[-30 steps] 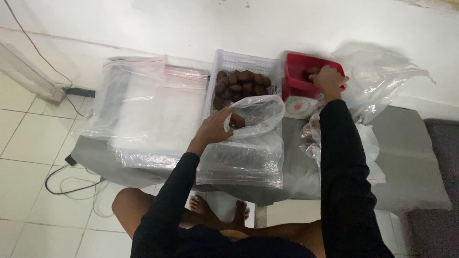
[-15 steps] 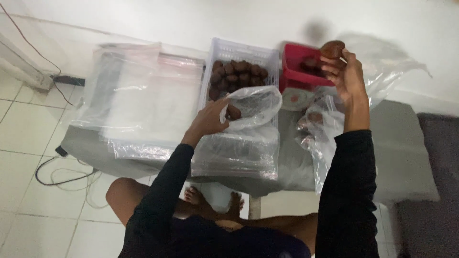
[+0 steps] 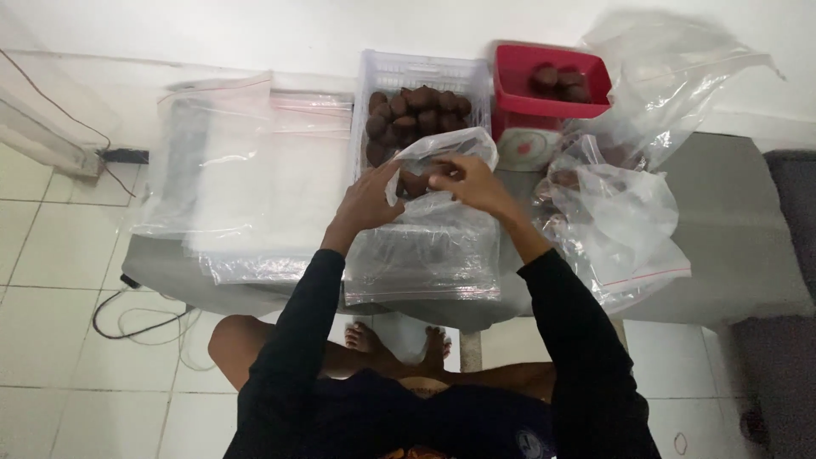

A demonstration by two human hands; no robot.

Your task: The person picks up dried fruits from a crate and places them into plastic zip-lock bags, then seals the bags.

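Nearest to the person, a clear plastic bag [image 3: 425, 255] lies on the grey table [image 3: 739, 246], with its open mouth at the far end, so things can go in from the top. The left hand [image 3: 367, 202] grips the left edge of that mouth, with fingers curled on the plastic, to keep it open. The right hand [image 3: 473, 183] is at the mouth too, fingers bent close together. It seems to pinch a brown round fruit [image 3: 416, 182], but the plastic blurs it. To the left lies a pile of flat empty bags [image 3: 238, 187]. To the right sit filled bags [image 3: 612, 221]. Farther away is a white basket [image 3: 374, 76] full of brown fruit, close enough to reach. Beside it, to the right, a red tub [image 3: 518, 89] holds a few more.
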